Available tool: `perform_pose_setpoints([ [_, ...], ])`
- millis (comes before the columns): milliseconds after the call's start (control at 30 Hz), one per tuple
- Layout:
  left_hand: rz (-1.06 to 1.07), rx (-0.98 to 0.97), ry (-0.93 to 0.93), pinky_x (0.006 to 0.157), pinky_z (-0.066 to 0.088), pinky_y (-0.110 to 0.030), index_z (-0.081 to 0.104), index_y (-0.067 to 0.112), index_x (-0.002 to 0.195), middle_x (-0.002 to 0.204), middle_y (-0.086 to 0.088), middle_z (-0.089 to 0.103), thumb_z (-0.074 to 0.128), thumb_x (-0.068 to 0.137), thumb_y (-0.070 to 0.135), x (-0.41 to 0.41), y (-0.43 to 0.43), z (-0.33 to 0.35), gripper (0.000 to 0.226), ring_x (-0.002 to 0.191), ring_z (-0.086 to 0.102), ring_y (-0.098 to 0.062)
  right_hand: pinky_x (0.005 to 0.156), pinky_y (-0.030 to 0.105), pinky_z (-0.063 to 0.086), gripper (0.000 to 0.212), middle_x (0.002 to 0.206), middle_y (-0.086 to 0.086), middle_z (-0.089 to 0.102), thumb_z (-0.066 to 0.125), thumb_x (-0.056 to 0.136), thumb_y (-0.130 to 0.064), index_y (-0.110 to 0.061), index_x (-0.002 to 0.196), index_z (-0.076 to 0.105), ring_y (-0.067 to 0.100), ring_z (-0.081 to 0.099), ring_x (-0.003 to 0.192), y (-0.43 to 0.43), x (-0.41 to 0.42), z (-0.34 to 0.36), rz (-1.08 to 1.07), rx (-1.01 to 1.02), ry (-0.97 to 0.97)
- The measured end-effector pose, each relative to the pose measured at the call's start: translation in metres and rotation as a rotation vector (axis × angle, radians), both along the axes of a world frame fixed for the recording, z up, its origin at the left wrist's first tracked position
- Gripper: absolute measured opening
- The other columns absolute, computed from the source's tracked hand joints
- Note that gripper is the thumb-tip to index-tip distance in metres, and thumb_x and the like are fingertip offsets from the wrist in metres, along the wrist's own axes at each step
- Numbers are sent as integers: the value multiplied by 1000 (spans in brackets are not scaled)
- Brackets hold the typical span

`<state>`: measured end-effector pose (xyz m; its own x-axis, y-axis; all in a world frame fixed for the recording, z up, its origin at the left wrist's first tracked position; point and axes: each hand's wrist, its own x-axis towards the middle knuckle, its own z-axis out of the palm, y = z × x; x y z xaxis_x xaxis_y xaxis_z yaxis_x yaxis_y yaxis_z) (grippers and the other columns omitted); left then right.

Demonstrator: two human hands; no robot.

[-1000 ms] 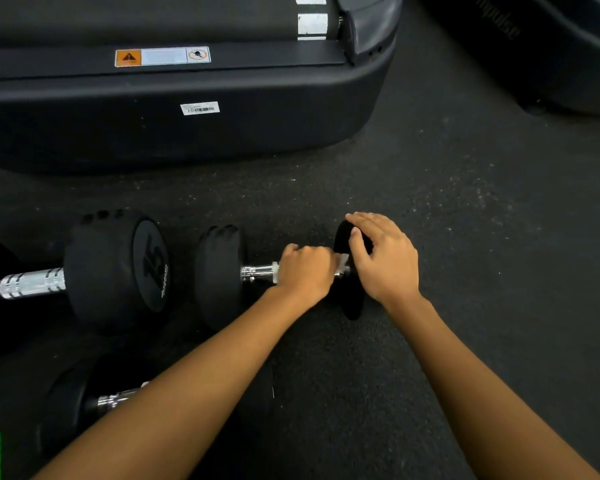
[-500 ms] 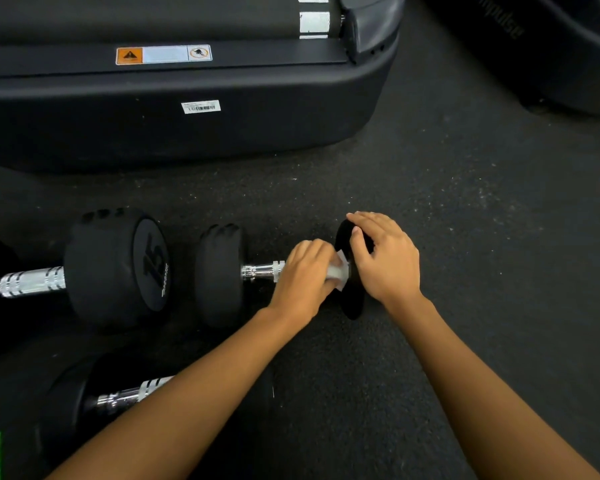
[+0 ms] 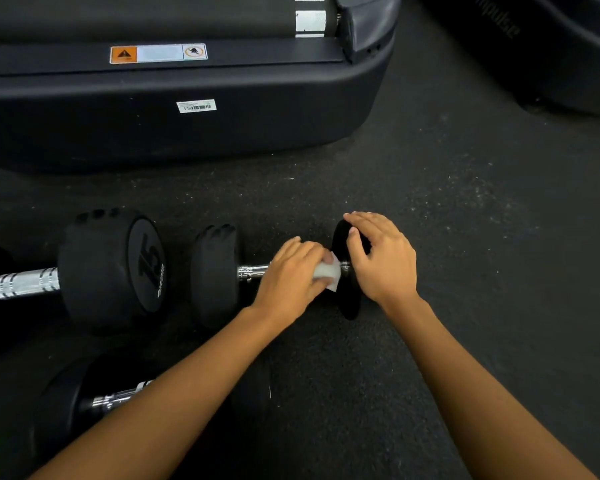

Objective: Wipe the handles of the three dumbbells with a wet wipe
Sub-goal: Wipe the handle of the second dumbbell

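1. Fingers [image 3: 302, 249] of the left hand [image 3: 288, 275] were curled close together over the bar, pinching the bunched wet wipe [image 3: 326, 271] against it.
2. Far left, the dumbbell marked 15 [image 3: 111, 271] lay on the floor [image 3: 465, 237] with its handle bare. A second dumbbell [image 3: 66, 396] lay nearer the person, partly behind the left forearm. Whether either had been wiped, nobody could tell.
3. Centre stage was the middle dumbbell [image 3: 215, 275]. The wipe sat at the right end of its handle [image 3: 253, 271], hard by the right-hand weight, and shiny metal showed to the left of the hand.
4. Then the right hand [image 3: 385, 265]: fingers together and draped over that weight's rim, thumb on its inner face, holding it steady.
5. By my reading, the step called for a snug grip all round the bar. The wipe needed drawing leftward over the exposed metal, with a twist to catch the underside. The right hand's job was to stop the dumbbell rolling.
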<state>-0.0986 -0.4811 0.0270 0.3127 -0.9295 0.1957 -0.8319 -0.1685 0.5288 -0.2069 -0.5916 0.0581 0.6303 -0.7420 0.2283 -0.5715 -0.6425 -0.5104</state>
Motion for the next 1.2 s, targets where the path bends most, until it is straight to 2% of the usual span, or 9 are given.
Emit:
perform_pose_setpoints([
  [133,112,180,41,112,15,-28,65,16,113,106,0,68,46,96,37,8,-3,3,33,104,59,-12,98,34,42,39,123,-3,62,39,91,-32,-19,119,63,13,49,122,1,0,0,2,4,-7],
  [333,100,528,-1,97,33,-35,67,9,92,88,-9,67,30,100,38,1,-42,25,47,91,60,-23,98,35,42,40,123,-5,62,38,90,-33,-21,119,63,12,48,122,-1,2,2,-7,9,6],
  [533,29,425,35,113,13,-37,62,23,117,97,-2,70,29,100,36,10,-20,18,39,101,60,-16,98,36,42,40,123,-3,62,39,91,-32,-19,119,63,14,49,122,0,0,1,-1,7,-4],
  [667,134,494,1,111,19,-40,65,16,100,88,-4,68,26,101,34,3,-29,17,42,94,62,-20,98,34,41,40,123,-4,62,39,90,-32,-20,119,63,13,49,122,0,1,1,-3,6,-2],
  [767,79,487,23,110,19,-40,63,15,101,96,-5,68,26,101,32,-10,-37,17,40,98,61,-21,98,33,40,41,122,-4,62,38,90,-33,-20,118,64,12,49,122,0,2,1,-9,5,-1],
  [900,4,338,91,112,8,-37,58,22,121,120,3,62,34,100,34,-2,-16,11,34,115,53,-13,97,34,42,40,123,-4,62,38,90,-33,-19,118,63,13,49,122,0,0,1,-2,7,0],
  [967,13,328,40,112,9,-37,56,25,124,122,5,61,37,98,37,3,-11,7,34,116,52,-11,97,34,43,40,123,-4,62,38,90,-33,-19,119,63,13,49,122,0,0,1,-3,6,-1],
  [1100,85,392,-54,107,21,-37,63,17,109,103,-4,67,32,100,34,-10,-28,9,36,100,61,-20,97,35,43,43,122,-3,62,36,89,-35,-19,118,64,13,50,121,0,2,2,3,6,-7],
  [1200,85,268,-34,105,23,-35,64,16,107,104,-4,67,34,100,31,-17,-26,4,34,101,60,-21,97,36,43,42,122,-3,63,37,90,-34,-18,117,64,14,50,121,0,2,3,2,9,-16],
])
